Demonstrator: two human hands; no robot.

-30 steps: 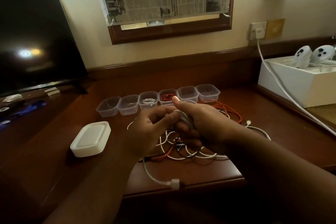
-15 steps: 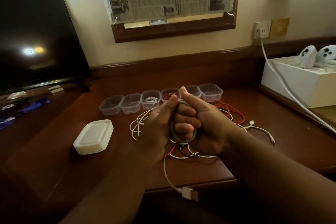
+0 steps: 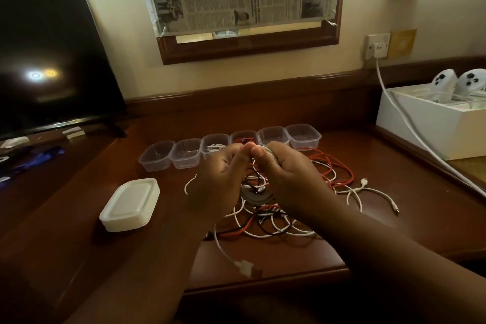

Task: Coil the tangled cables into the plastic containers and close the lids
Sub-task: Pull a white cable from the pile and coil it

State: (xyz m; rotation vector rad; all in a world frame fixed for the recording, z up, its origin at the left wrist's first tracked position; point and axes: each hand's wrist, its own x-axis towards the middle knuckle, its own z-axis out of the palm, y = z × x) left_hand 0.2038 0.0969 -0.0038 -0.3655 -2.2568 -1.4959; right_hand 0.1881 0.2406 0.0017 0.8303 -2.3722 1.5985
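Note:
My left hand (image 3: 218, 179) and my right hand (image 3: 286, 179) meet above the desk, thumbs touching, both closed on a coil of white cable (image 3: 256, 196) whose loop hangs between them. Its free end trails down to a USB plug (image 3: 247, 268) near the desk's front edge. Under the hands lies a tangle of white, red and black cables (image 3: 265, 226). Behind stands a row of several clear plastic containers (image 3: 157, 156); one holds a white cable (image 3: 214, 147), one a red cable (image 3: 243, 138). A stack of white lids (image 3: 130, 204) sits at the left.
A dark TV screen (image 3: 47, 47) stands at the far left. A white box (image 3: 431, 123) with two white controllers sits at the right, and a white charger cord (image 3: 410, 123) runs from the wall socket (image 3: 376, 46) across it. The desk's front edge (image 3: 263, 284) is close.
The hands rose a little and turned, so the coil now hangs between them with the thumbs pressed together on top. More of the cable's free end has been drawn in.

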